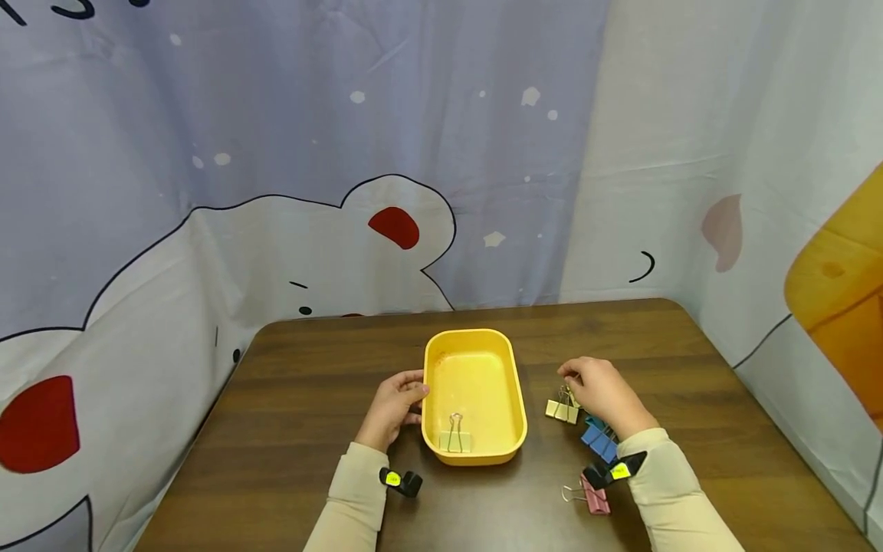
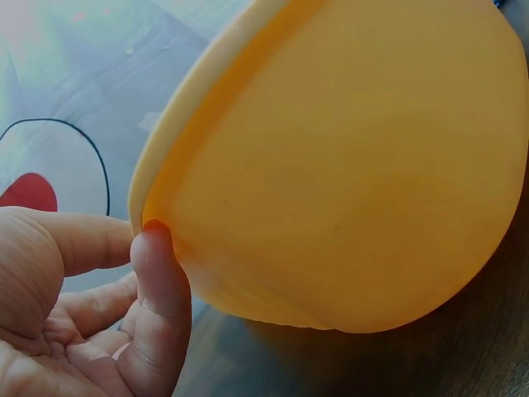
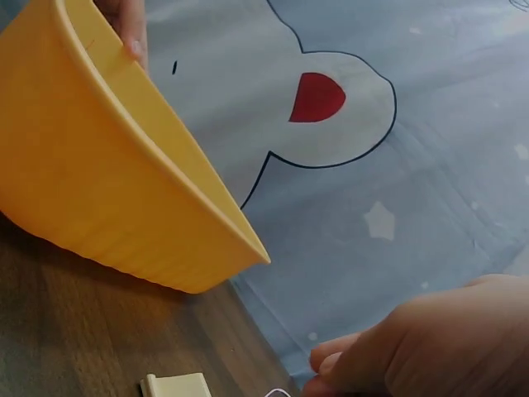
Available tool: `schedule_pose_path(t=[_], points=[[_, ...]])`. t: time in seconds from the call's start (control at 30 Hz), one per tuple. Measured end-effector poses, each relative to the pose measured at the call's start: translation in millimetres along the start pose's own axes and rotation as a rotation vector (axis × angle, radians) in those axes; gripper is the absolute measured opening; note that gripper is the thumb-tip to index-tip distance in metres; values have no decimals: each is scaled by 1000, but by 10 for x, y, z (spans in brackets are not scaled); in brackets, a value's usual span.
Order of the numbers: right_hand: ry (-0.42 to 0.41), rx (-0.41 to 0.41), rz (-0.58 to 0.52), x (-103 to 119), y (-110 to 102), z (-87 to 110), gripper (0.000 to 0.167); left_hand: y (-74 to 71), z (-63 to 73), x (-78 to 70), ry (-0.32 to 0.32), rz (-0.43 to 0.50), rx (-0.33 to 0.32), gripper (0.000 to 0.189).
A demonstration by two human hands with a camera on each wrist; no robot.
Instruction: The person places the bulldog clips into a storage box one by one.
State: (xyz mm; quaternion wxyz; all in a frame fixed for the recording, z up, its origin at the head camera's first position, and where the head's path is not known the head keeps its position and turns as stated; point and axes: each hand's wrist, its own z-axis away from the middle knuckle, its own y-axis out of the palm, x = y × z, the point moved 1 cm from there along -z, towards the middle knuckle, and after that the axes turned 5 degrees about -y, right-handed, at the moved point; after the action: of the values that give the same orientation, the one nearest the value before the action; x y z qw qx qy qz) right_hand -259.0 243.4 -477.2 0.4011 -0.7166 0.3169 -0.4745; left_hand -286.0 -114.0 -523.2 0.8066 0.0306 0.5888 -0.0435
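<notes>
A yellow plastic bin (image 1: pixel 476 383) stands on the table, and a pale yellow binder clip (image 1: pixel 455 441) lies inside its near end. My left hand (image 1: pixel 395 406) pinches the bin's left rim between thumb and fingers, as the left wrist view shows close up. To the right of the bin, my right hand (image 1: pixel 600 391) bends down over another pale yellow binder clip (image 1: pixel 562 412); more yellow shows just under its fingers. Whether the fingertips grip a clip is hidden. Beneath the right wrist lie blue binder clips (image 1: pixel 599 443), partly covered, and a pink binder clip (image 1: pixel 595 497) nearer the front.
Brown wood-grain table (image 1: pixel 297 429) extends on both sides of the bin. A printed curtain (image 1: pixel 276 138) hangs behind the table and along its sides. Black wrist cameras (image 1: pixel 402 481) sit on both sleeves.
</notes>
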Motion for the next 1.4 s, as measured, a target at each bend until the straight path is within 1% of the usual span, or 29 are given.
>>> schedule_pose_path(t=[0.13, 0.33, 0.43, 0.57, 0.73, 0.97, 1.17, 1.4], points=[[1, 33, -15, 9, 29, -7, 14, -8, -10, 3, 5, 2, 10, 40], [-24, 56, 22, 27, 103, -9, 13, -17, -24, 21, 2, -2, 6, 40], [-9, 61, 34, 49, 130, -11, 13, -19, -31, 28, 5, -3, 6, 40], [16, 77, 18, 80, 152, -13, 15, -20, -32, 29, 6, -1, 6, 42], [19, 75, -7, 90, 172, -27, 15, -13, -32, 23, 1, 7, 7, 42], [8, 46, -86, 70, 173, -55, 13, -9, -24, 21, 4, 11, 4, 41], [62, 57, -217, 81, 134, -63, 14, -11, -11, 19, -8, 24, 11, 41], [72, 59, -299, 189, -22, -122, 15, -12, -27, 27, -5, 30, 16, 41]])
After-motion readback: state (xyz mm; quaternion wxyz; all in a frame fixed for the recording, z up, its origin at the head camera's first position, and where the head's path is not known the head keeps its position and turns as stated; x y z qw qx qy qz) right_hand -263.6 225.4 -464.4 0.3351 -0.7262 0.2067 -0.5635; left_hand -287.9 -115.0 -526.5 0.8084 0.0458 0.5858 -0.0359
